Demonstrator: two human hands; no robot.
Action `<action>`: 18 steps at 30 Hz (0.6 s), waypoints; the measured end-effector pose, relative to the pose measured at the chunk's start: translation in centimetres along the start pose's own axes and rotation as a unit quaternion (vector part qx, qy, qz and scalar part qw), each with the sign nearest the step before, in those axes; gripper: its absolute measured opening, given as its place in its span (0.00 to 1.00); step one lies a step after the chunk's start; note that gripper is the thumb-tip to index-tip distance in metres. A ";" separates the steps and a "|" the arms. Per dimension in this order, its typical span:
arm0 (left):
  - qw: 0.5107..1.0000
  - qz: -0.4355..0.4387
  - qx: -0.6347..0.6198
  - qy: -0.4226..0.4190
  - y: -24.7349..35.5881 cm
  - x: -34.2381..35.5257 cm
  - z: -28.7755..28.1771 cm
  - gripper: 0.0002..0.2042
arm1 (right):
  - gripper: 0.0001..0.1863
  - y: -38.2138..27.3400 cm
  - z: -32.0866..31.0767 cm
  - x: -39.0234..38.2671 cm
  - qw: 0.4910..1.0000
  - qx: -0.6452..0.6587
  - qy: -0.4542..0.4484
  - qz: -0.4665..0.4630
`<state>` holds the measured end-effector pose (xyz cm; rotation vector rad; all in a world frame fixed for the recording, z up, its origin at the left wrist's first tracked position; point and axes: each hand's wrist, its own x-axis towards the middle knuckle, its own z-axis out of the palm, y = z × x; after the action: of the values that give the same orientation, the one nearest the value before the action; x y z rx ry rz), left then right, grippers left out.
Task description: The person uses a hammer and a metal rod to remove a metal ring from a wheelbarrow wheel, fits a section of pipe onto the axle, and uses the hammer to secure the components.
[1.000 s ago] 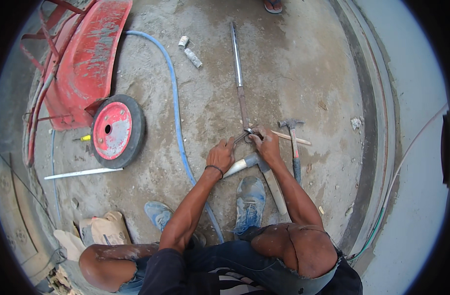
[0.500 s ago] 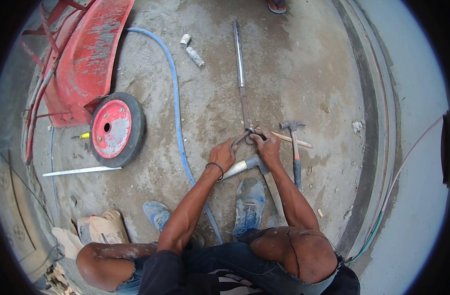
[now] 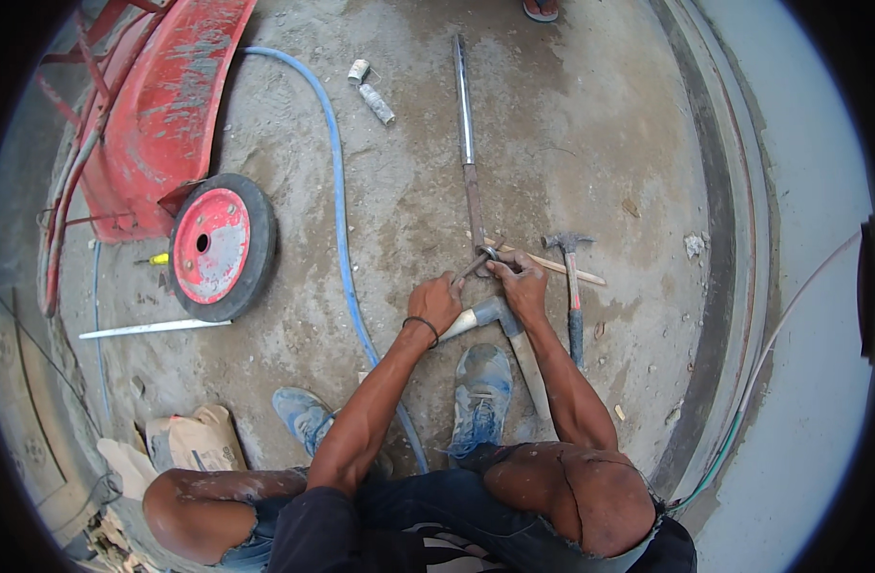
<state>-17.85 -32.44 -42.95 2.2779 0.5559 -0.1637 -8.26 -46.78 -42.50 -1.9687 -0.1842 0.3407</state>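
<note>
Stained concrete floor (image 3: 614,124) beneath metal rod (image 3: 465,115)

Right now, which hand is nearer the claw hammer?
The right. The right hand is just left of the claw hammer; the left hand is farther left.

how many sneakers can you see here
2: the left sneaker, partly hidden behind the left forearm, and the right sneaker, between the two forearms. The sandal at the top edge isn't counted; others could be hidden.
</note>
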 end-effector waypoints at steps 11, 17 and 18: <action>0.999 -0.033 -0.003 -0.036 0.7 0.2 -0.5 0.13 | 0.06 0.0 0.3 -0.1 1.000 -0.006 -0.012 -0.015; 0.997 0.028 0.068 -0.019 -0.3 0.1 -0.5 0.09 | 0.13 -0.1 -1.8 0.3 0.988 -0.114 -0.041 -0.099; 0.996 0.037 0.079 -0.012 -0.7 -0.1 -0.4 0.08 | 0.15 -0.4 -3.1 0.2 0.977 -0.154 -0.035 -0.144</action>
<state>-18.24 -31.77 -43.16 2.4435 0.4599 -0.2036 -7.09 -49.24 -41.00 -2.1963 -0.5920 0.2004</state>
